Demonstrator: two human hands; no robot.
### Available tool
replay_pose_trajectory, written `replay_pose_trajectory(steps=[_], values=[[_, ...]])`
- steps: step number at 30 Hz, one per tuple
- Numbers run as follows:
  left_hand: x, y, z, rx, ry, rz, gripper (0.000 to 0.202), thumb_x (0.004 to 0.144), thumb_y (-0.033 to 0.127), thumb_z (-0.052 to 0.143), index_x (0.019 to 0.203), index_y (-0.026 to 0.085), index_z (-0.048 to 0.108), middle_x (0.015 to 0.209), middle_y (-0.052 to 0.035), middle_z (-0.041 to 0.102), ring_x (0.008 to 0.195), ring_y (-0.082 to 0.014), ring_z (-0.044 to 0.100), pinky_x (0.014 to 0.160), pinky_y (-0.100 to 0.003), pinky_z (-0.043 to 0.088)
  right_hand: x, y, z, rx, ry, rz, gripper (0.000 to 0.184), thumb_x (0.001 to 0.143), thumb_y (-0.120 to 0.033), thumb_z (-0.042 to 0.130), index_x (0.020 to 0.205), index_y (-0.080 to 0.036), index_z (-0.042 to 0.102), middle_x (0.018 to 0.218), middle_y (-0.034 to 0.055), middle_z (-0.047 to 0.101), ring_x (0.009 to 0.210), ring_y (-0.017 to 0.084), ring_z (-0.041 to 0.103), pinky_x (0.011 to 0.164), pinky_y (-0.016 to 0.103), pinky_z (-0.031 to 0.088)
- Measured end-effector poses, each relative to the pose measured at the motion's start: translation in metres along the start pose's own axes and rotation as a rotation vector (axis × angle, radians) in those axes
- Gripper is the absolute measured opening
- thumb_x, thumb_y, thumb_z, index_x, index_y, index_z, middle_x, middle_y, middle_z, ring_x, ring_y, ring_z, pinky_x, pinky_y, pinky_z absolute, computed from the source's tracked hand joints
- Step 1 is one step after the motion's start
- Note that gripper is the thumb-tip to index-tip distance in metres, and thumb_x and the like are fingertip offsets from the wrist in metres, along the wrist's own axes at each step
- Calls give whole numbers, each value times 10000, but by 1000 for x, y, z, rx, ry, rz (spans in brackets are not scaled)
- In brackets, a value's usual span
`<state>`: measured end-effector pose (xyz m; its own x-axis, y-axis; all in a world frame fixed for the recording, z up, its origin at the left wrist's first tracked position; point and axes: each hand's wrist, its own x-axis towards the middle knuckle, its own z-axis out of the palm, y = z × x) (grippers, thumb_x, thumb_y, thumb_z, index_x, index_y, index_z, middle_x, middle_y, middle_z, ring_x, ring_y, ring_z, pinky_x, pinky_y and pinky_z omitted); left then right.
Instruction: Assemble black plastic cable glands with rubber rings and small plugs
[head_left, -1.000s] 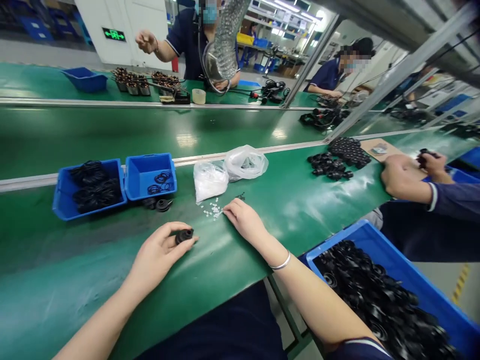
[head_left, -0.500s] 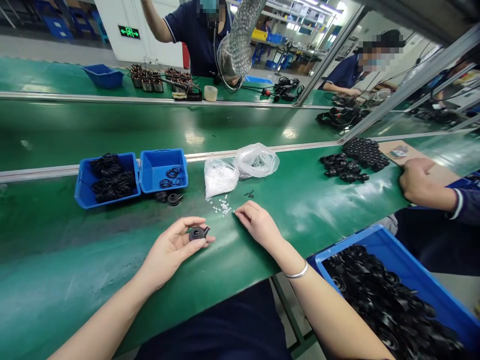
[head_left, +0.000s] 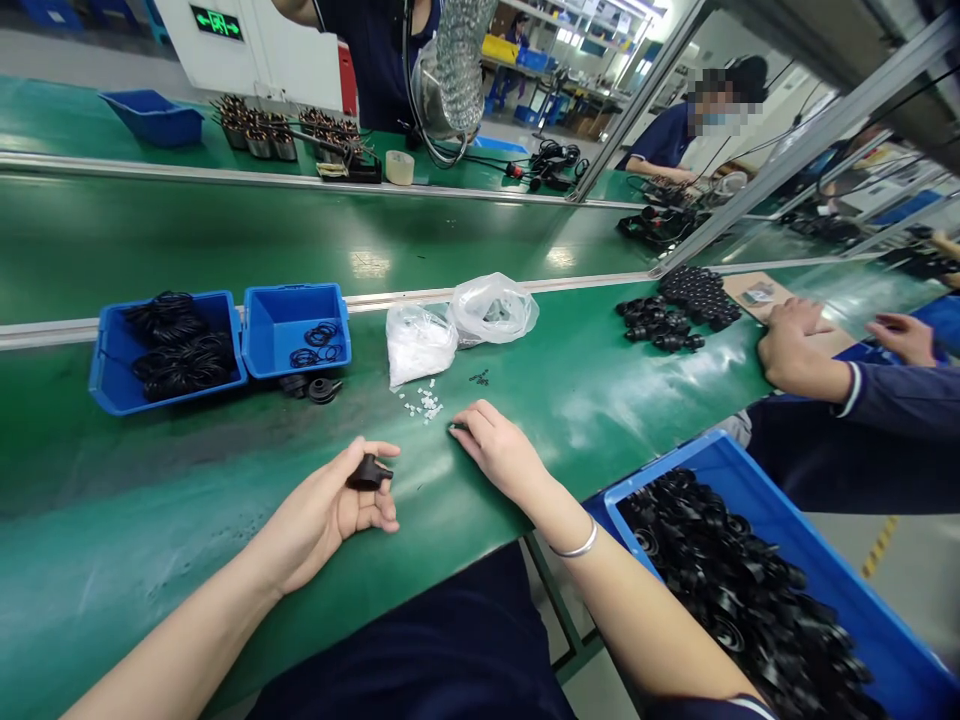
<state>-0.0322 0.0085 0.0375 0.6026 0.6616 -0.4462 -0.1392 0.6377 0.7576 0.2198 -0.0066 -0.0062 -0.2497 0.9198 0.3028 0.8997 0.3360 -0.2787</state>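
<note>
My left hand holds a small black round plastic part between thumb and fingers, just above the green bench. My right hand rests on the bench with its fingers curled down, fingertips pressed at a small dark bit; what they pinch is too small to name. Just beyond it lie several tiny white pieces and a few tiny black pieces. Two clear plastic bags sit behind those.
Two blue bins with black rubber rings stand at the left, loose black parts before them. A big blue bin of black parts is at my lower right. A co-worker's hands and a pile of black parts are at the right.
My left hand has turned the black part and closed its fingers more around it. My right hand has slid slightly nearer, off the white pieces. The co-worker's second hand has come into view.
</note>
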Motion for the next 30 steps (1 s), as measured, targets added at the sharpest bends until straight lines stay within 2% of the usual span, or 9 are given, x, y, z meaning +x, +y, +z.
replay_pose_trajectory(steps=[2,4,7,10,12,17,21,25,30], values=[[0,0,0,5,-5,0,284,929,378,487,1172,236,524,815,-3,579,701,-154,606,722,-372,553,0,-2,1,-19,5,13,141,962,-224,426,979,-173,557,911,71,559,805,170,585,721,278,510],[0,-1,-1,72,12,16,285,930,397,480,1169,248,518,749,16,570,634,-143,604,674,-346,550,-1,-2,2,-43,7,23,153,964,-213,419,943,-168,563,882,69,561,783,167,579,708,273,503],[1,-3,-3,159,65,68,340,939,492,392,1021,210,562,662,16,566,595,-155,619,609,-313,540,-3,-2,4,-63,20,25,169,969,-201,408,939,-167,570,867,69,565,778,163,577,709,268,496],[3,-5,-4,117,93,105,376,940,496,387,868,176,572,957,-57,652,911,-223,667,782,-347,557,-6,-2,6,-83,37,17,180,973,-200,399,951,-170,576,861,66,566,783,162,574,722,271,491],[4,-5,-3,69,83,97,372,936,485,410,838,163,569,1161,-84,614,1033,-251,639,866,-374,542,-7,-3,7,-117,38,9,194,974,-197,391,944,-163,580,850,68,564,769,164,566,720,278,489],[4,-5,-3,22,65,87,262,913,421,513,1007,183,571,1158,-83,606,1023,-241,652,936,-401,519,-6,-1,11,-180,29,-15,225,974,-185,369,920,-151,586,809,71,550,734,174,541,704,301,483],[5,-9,-6,113,42,133,294,838,274,658,1092,224,517,1161,-46,591,1042,-250,657,965,-413,501,-3,-4,4,48,102,27,172,956,-194,421,904,-177,584,818,57,564,751,163,552,706,292,487],[9,-17,-10,196,49,205,323,833,252,653,1118,217,504,1141,-52,604,1070,-260,646,977,-436,488,2,-31,-14,366,149,115,105,922,-199,511,860,-202,595,771,19,580,703,134,551,637,261,477],[12,-23,-13,359,8,277,444,838,222,622,1263,234,493,1281,-61,559,1169,-231,577,1035,-391,447,6,-73,-16,541,96,-5,66,904,-172,548,897,-204,604,801,20,614,782,134,582,696,264,502]])
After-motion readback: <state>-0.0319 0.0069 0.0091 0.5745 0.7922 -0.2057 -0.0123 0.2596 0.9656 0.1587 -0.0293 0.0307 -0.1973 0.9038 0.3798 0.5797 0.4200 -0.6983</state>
